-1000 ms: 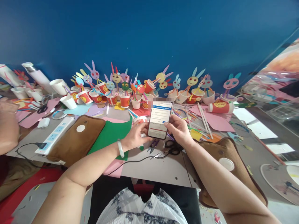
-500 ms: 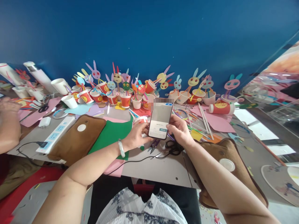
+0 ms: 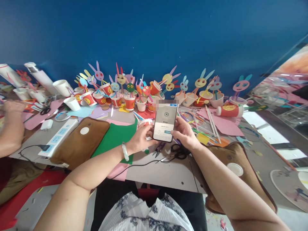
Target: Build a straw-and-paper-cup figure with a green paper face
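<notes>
A phone with a lit screen is held upright over the table between both hands. My left hand grips its left edge, and a bracelet circles that wrist. On the phone's right side, my right hand has its fingers wrapped round the edge, the thumb resting on the lower part of the screen. Black-handled scissors and small purple snips lie just below the phone. A red and white paper cup is partly hidden behind my left hand.
Paper-cup rabbit figures line the blue wall. Brown cushions flank my arms, beside a power strip and green paper. Another person's arm rests at the far left. A black cable crosses the table's front.
The phone screen now shows a round symbol and text in its grey upper part. Both hands keep their hold on the phone.
</notes>
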Tool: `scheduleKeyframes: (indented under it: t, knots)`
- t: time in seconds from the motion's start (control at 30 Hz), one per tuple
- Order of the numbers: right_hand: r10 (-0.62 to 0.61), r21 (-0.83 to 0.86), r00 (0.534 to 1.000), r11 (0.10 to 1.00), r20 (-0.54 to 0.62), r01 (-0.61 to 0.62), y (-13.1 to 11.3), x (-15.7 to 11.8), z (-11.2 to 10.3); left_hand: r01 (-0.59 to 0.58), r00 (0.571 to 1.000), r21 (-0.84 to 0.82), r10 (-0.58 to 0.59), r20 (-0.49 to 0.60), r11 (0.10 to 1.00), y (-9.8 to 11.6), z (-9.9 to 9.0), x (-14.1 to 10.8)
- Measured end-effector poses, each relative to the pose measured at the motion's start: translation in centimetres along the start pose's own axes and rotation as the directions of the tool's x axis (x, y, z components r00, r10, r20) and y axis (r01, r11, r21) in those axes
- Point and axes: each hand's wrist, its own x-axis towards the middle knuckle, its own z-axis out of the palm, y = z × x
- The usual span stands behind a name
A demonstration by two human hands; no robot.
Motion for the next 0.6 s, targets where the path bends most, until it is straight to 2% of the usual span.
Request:
scheduleKeyframes:
  t: [0.17, 0.43, 0.6]
  knots:
    - [-0.008, 0.041, 0.997, 0.999, 0.079, 0.004, 0.19, 0.04, -0.16, -0.013, 1.0, -0.017, 0.012, -0.004, 1.0, -0.13, 0.05, -0.04]
    - [-0.024, 0.026, 0.998, 0.999, 0.05, 0.022, 0.4, 0.05, 0.12, -0.018, 1.0, -0.002, 0.018, -0.002, 1.0, 0.06, -0.09, 0.02]
    - [-0.027, 0.031, 0.997, 0.999, 0.071, 0.025, 0.38, 0.03, 0.06, -0.012, 1.0, -0.01, 0.012, 0.004, 1.0, 0.06, -0.11, 0.02]
